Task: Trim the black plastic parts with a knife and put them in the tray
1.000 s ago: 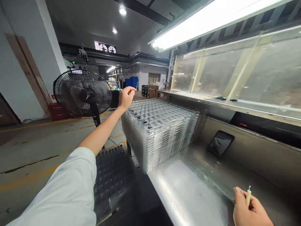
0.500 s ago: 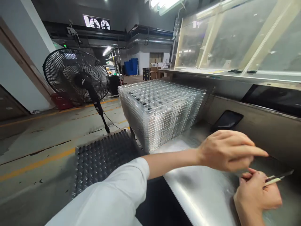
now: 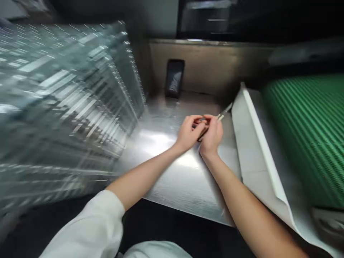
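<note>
Both hands are close together over the metal worktop (image 3: pixel 174 179), their fingertips meeting. My right hand (image 3: pixel 211 138) is closed around a slim tool (image 3: pixel 220 116) with a pale section and a thin, shiny tip pointing away to the upper right. The tool's dark end shows below the fingers; motion blur hides its exact kind. My left hand (image 3: pixel 189 133) is curled with thumb and fingers pinched against the right fingertips. Whatever small thing lies between them is too hidden to name.
A tall stack of clear plastic trays (image 3: pixel 88 96) stands at left. A dark phone (image 3: pixel 174 79) leans against the metal back wall. On the right, a white barrier (image 3: pixel 255 143) runs beside a green ribbed belt (image 3: pixel 309 132). The worktop's front edge lies nearest me.
My view has swung right and down, bringing the green belt into sight. My left hand, raised above the right before, now meets its fingertips. The tool stays in my right hand.
</note>
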A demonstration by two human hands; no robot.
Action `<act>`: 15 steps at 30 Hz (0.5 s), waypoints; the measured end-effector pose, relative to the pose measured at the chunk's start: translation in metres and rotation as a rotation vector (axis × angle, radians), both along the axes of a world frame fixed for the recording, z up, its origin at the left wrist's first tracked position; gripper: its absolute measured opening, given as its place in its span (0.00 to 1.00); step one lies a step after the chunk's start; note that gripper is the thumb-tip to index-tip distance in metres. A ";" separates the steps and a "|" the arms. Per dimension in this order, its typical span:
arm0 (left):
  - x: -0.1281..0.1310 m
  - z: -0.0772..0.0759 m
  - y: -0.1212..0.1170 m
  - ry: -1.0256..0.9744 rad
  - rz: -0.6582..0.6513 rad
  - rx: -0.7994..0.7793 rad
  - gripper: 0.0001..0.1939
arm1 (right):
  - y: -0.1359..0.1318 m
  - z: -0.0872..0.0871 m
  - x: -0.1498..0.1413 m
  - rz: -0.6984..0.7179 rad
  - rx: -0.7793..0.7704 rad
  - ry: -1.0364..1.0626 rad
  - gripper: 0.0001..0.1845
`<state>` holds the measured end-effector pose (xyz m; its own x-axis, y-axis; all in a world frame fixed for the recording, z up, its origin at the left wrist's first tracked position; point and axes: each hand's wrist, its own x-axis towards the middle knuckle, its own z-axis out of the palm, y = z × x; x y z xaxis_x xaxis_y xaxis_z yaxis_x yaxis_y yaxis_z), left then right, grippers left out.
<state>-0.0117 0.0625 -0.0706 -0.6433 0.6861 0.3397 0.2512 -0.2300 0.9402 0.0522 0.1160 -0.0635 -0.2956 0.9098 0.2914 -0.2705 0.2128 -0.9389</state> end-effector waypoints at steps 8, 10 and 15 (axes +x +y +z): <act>0.005 -0.001 -0.004 -0.157 -0.172 -0.025 0.12 | -0.004 -0.002 0.006 -0.035 0.092 -0.070 0.26; 0.005 0.000 -0.005 -0.196 -0.217 -0.015 0.15 | -0.003 -0.001 0.006 -0.054 0.096 -0.085 0.27; 0.003 -0.002 -0.003 -0.263 -0.301 0.002 0.21 | -0.002 -0.003 0.005 -0.044 0.096 -0.049 0.28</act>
